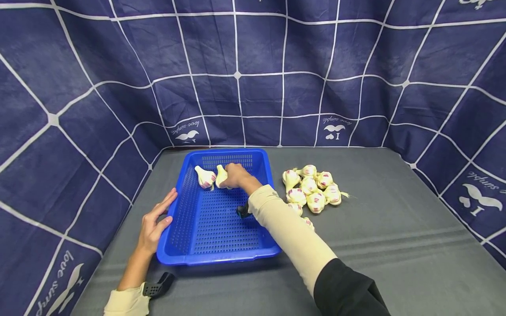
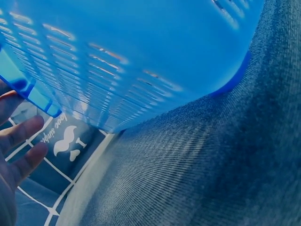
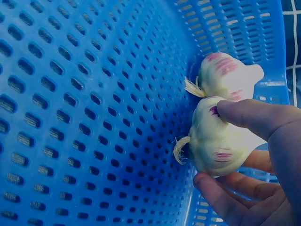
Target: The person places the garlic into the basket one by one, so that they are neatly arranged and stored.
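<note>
My right hand (image 1: 236, 175) reaches into the blue plastic basket (image 1: 213, 259) and holds a garlic bulb (image 3: 211, 136) near the far wall. In the right wrist view its thumb lies on the bulb's upper side and the fingers curl below. Right beside it lies another garlic bulb (image 1: 205, 177), white with purplish streaks, its stem toward the far wall. My left hand (image 1: 152, 224) rests at the basket's left rim, fingers extended along it. Seen from the left wrist, the fingers (image 2: 23, 132) are spread beside the outer wall, some fingertips at the rim.
A cluster of several garlic bulbs (image 1: 310, 188) lies on the grey cloth (image 1: 395, 228) to the right of the basket, partly hidden by my right forearm. A blue curtain with white grid lines (image 1: 261, 96) stands behind and at both sides.
</note>
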The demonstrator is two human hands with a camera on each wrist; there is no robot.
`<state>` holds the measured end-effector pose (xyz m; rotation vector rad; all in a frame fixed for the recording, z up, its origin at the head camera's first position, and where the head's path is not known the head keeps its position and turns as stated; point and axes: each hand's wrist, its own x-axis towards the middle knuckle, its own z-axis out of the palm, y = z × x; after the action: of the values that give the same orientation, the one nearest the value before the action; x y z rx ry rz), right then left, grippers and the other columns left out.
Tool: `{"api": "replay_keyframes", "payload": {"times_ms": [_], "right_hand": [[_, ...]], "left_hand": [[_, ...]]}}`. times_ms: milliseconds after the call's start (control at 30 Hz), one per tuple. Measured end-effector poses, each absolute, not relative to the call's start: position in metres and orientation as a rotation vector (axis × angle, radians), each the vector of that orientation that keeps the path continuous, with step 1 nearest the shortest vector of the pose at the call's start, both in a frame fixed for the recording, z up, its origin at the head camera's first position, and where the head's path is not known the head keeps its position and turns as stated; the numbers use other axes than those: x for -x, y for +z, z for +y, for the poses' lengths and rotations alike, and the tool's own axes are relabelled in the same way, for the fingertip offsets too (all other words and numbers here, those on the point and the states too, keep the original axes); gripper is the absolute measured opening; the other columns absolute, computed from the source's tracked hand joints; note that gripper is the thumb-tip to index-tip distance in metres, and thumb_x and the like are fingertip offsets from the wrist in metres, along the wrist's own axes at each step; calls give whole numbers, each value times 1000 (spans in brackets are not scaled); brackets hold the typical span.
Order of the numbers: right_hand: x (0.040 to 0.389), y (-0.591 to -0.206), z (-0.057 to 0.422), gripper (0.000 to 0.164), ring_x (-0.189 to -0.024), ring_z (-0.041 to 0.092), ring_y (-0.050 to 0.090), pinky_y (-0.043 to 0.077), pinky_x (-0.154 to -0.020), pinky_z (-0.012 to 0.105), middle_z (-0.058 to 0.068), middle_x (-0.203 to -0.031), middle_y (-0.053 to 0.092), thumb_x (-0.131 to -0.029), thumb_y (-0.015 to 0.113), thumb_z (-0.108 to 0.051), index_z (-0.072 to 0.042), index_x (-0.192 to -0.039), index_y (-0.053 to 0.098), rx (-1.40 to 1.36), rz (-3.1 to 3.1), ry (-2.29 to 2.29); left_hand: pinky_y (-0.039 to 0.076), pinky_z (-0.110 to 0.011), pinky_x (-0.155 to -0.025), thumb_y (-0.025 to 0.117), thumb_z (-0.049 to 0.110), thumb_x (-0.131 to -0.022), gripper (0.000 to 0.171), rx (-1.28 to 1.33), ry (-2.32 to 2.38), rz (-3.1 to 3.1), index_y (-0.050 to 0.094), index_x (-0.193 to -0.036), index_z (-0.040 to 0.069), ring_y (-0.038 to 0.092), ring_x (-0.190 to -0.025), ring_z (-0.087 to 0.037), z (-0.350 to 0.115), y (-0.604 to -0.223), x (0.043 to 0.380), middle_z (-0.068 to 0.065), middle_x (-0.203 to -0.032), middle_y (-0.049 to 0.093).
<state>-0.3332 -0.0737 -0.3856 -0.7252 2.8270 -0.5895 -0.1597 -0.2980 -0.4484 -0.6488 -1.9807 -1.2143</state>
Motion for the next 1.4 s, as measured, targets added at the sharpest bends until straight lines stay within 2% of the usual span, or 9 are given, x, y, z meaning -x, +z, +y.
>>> {"api": "replay_keyframes", "payload": {"times_ms": [200, 267, 433, 600, 900, 1100, 1400], "right_hand": [[331, -384, -74, 45, -84, 18, 57, 47, -74, 28, 5, -94, 66, -81, 80, -32, -4, -114, 67, 709, 2842, -550], [331, -384, -74, 45, -85, 19, 57, 47, -75, 29, 5, -93, 65, -82, 79, -33, -4, -114, 67, 706, 2845, -547], [330, -384, -71, 36, -81, 18, 57, 47, -73, 29, 2, -85, 62, -80, 80, -36, -9, -99, 65, 705, 2831, -545], [330, -384, -69, 38, -82, 19, 57, 47, -74, 31, 2, -85, 61, -79, 81, -36, -9, -99, 64, 701, 2837, -550], [327, -374, -64, 56, -102, 24, 62, 49, -88, 35, 9, -105, 68, -79, 81, -37, -3, -120, 64, 681, 2885, -552], [324, -358, -56, 52, -103, 28, 64, 50, -87, 39, 11, -108, 70, -80, 80, -37, -4, -118, 66, 586, 2961, -618], [324, -342, -35, 68, -122, 32, 57, 46, -98, 41, 13, -133, 62, -81, 79, -38, -3, -135, 58, 597, 2929, -706]], "left_hand": [[40, -17, -83, 49, -8, -75, 53, 641, -1212, -1992, 59, -126, -14, 55, -124, -10, -297, -447, 160, -25, -138, 53], [40, -17, -83, 49, -7, -75, 53, 642, -1213, -1993, 59, -126, -14, 55, -124, -10, -297, -447, 160, -25, -138, 53], [40, -19, -82, 49, -7, -74, 53, 642, -1214, -1992, 59, -126, -13, 55, -123, -9, -295, -447, 160, -24, -138, 53], [40, -21, -82, 49, -7, -74, 53, 644, -1214, -1991, 59, -126, -13, 55, -122, -9, -294, -447, 160, -25, -138, 54], [40, -18, -82, 48, -8, -74, 53, 652, -1202, -1991, 59, -125, -15, 56, -122, -9, -295, -450, 160, -23, -138, 54], [39, -18, -83, 49, -8, -75, 53, 660, -1211, -1998, 59, -126, -14, 55, -123, -9, -297, -448, 158, -23, -139, 53], [41, -17, -87, 48, -7, -77, 53, 674, -1228, -1994, 58, -129, -13, 54, -127, -13, -298, -446, 156, -29, -137, 52]]}}
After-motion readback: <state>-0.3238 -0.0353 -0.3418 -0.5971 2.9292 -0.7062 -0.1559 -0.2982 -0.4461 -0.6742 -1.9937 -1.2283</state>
